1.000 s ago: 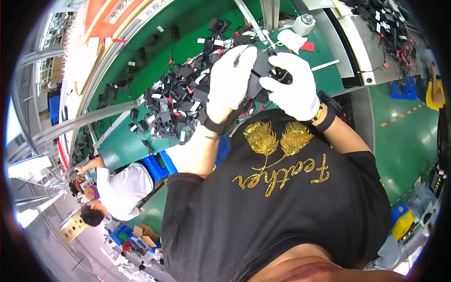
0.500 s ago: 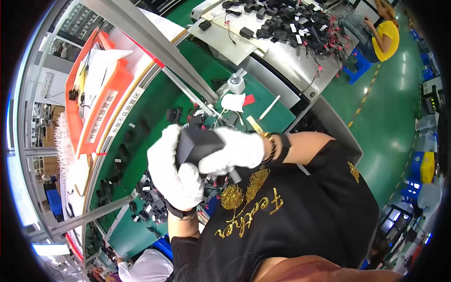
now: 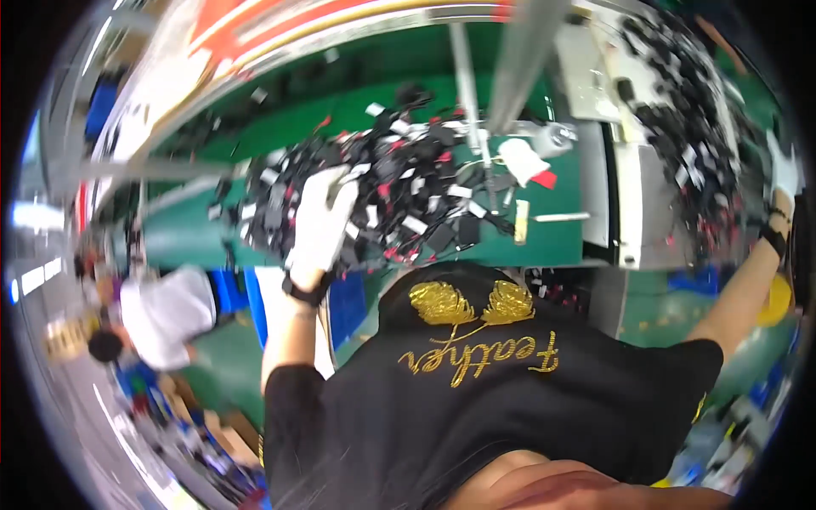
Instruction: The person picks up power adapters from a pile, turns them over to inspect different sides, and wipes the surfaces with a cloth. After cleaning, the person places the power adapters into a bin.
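Parted since half a second ago, when they met in the middle, the left hand (image 3: 321, 223) and right hand (image 3: 784, 170), both white-gloved, are now stretched well apart. A green workbench (image 3: 191, 229) spans the scene, with a pale table (image 3: 650, 204) to its right. On the workbench lies a wide heap of black adapters (image 3: 399, 187), tangled with cables and white tags; a second heap (image 3: 701, 161) covers the table. The left hand is at the first heap's near left, thumb apart from bent fingers; its hold cannot be told. The right hand, blurred, is right of the second heap; its finger opening and hold are unclear. Farther along the workbench lies a white cloth (image 3: 520, 160).
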`<state>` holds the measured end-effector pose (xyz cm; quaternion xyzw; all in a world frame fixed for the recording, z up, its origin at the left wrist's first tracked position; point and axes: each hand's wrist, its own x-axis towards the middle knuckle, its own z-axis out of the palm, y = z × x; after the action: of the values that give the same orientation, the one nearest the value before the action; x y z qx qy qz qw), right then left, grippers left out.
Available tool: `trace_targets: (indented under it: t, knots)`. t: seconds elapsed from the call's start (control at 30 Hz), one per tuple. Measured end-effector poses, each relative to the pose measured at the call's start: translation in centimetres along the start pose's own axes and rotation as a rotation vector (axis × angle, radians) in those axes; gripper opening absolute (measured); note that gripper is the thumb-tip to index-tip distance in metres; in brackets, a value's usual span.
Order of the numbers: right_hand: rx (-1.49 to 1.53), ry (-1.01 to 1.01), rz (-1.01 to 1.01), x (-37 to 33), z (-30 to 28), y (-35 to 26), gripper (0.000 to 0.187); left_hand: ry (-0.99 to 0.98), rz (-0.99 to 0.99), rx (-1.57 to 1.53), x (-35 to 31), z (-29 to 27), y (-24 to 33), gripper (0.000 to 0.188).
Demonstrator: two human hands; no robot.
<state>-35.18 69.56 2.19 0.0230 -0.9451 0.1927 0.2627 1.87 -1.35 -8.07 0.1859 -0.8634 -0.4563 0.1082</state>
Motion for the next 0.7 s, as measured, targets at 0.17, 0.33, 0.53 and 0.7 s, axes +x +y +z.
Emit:
trace_targets:
  t: [0.17,0.33,0.53,0.7]
  knots:
    - [-0.564,-0.222,0.304,-0.9,16.1,8.7,0.063,-0.022,-0.134,0.304,2.1,-2.9,-2.6,0.040]
    - [-0.738,0.034,0.461,-4.9,21.2,8.0,0.063,-0.198,-0.070,0.560,9.1,-3.6,-2.4,0.052]
    - [-0.030,0.457,-0.086,-9.2,17.3,-8.3,0.044,-0.257,0.094,0.540,19.9,6.5,-7.2,0.058]
    - [0.627,0.144,-0.145,-24.0,17.2,-35.1,0.034,-0.464,-0.073,0.642,25.5,14.0,-12.1,0.045]
